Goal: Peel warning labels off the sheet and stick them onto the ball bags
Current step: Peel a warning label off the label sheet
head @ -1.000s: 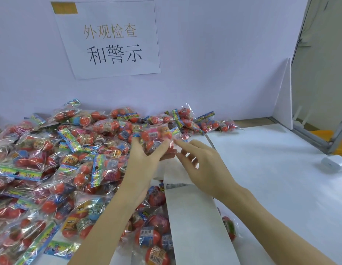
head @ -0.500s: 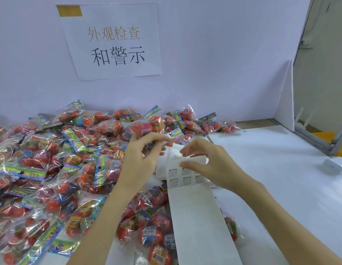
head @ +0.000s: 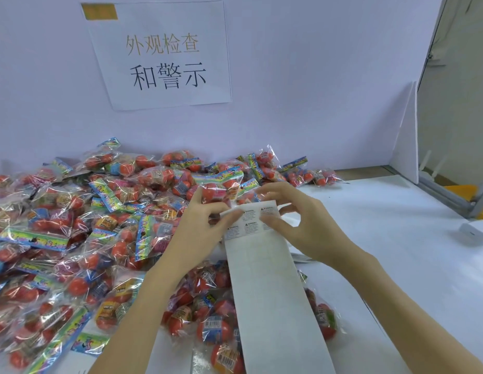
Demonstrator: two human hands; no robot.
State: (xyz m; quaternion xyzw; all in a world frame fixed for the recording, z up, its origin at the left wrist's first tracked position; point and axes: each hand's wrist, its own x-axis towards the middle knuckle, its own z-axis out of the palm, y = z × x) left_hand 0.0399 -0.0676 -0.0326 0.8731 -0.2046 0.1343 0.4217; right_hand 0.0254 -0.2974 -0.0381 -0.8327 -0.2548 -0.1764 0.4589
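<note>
1. Change: since half a second ago, the label sheet point(head: 264, 268) has been raised a little, showing two rows of labels point(head: 248, 221) at its far end; both hands have closed in on that end.
2. Left hand point(head: 200, 228): pinching the sheet's left corner, seemingly lifting one label's edge; blur hides which.
3. Right hand point(head: 302, 225): fingers curled, pinching the right edge.
4. Ball bags point(head: 100, 225): heaped left, some beneath the sheet.
5. Risk: a hasty pull may tear or curl the label onto itself.
6. Writing: labels read "WARNING"; wall sign point(head: 165, 55) reads 外观检查 和警示.

Wall sign point(head: 165, 54) reading 外观检查 和警示, sheet labels point(head: 248, 221) seemingly headed "WARNING", smaller print illegible
</note>
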